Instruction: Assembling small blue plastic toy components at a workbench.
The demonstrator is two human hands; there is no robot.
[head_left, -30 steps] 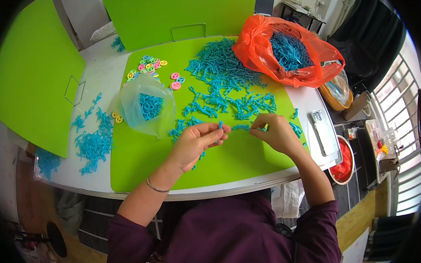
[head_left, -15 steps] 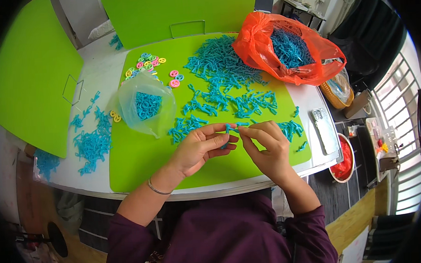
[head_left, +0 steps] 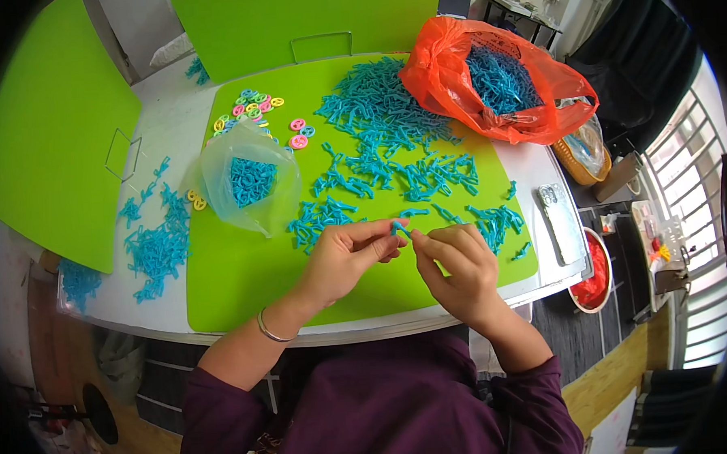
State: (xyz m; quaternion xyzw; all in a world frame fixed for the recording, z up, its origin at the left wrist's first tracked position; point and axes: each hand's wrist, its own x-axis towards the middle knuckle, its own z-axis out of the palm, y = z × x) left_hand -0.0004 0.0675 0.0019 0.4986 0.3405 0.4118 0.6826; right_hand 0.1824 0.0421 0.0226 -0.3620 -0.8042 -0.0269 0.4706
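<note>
Between my two hands is a small blue plastic piece (head_left: 399, 227), held over the green mat (head_left: 253, 290). My left hand (head_left: 350, 255) pinches its left end between thumb and forefinger. At its right end, the thumb and fingertips of my right hand (head_left: 458, 265) close on it. Its exact shape is partly hidden by the fingertips. Just beyond my hands lie similar blue pieces in loose groups, one group (head_left: 323, 219) by my left fingers and another (head_left: 497, 223) past my right hand. A big heap of blue pieces (head_left: 382, 104) spreads farther back.
A clear plastic bag (head_left: 277, 200) with small blue parts stands at the left of the mat, near colourful round discs (head_left: 299, 140). An open red bag (head_left: 489, 120) of blue pieces sits back right. A phone (head_left: 560, 222) lies at the right edge. More blue pieces (head_left: 158, 256) lie left.
My hands stay close together at the same spot. The piece between them has tilted, its right end now lower, and my right hand has turned slightly.
</note>
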